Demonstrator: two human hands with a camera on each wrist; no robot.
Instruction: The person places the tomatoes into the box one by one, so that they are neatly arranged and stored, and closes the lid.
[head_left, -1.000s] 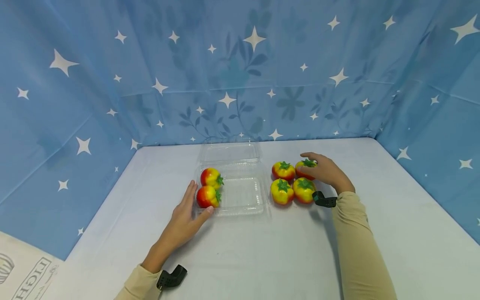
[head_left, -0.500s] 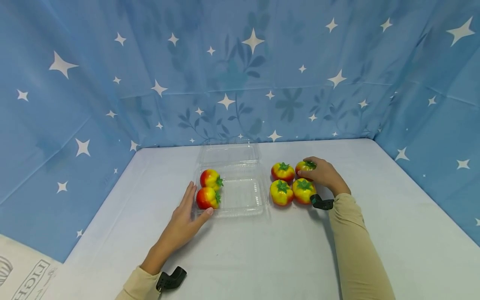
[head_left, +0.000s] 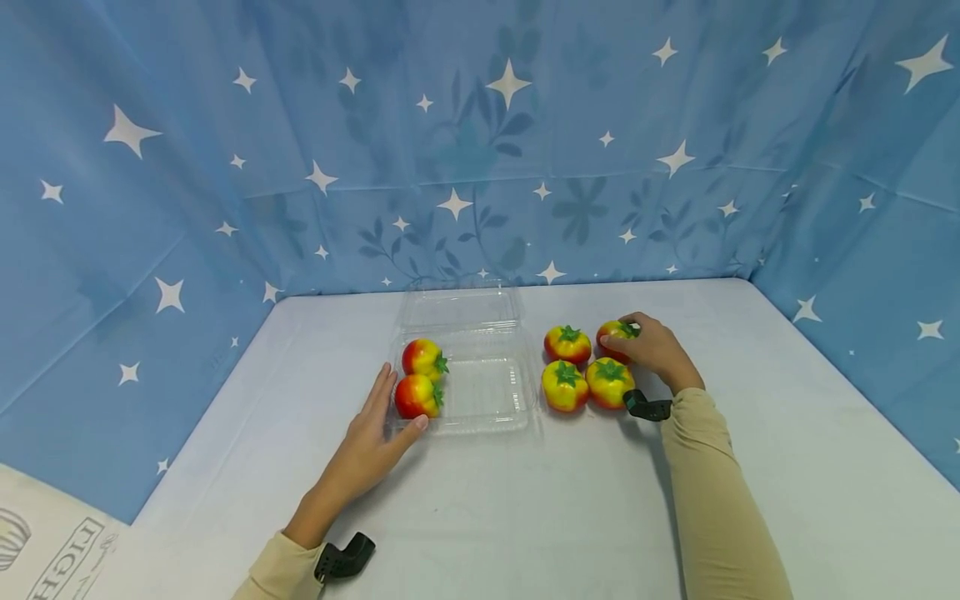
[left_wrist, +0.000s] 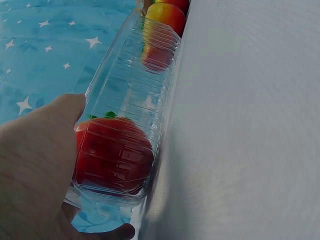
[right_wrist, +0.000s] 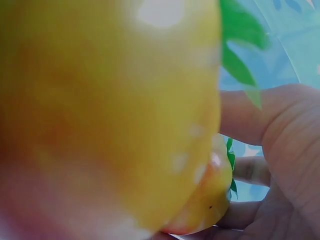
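Fruits (head_left: 565,386) number six: two in one clear container (head_left: 480,389), four beside it. Left hand (head_left: 365,450), straight-fingered, thumb spread, touches the container's corner; right hand (head_left: 658,350), bent inward, grips the back-right fruit (head_left: 611,331).

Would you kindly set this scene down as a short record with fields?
Container: clear box, lid open behind it
Inside: two red-and-yellow fruits at the left end
Outside: four similar fruits to the right
Left hand: touches the box's near left corner
Right hand: grips the back right fruit
Surface: white table
Backdrop: blue cloth with white stars
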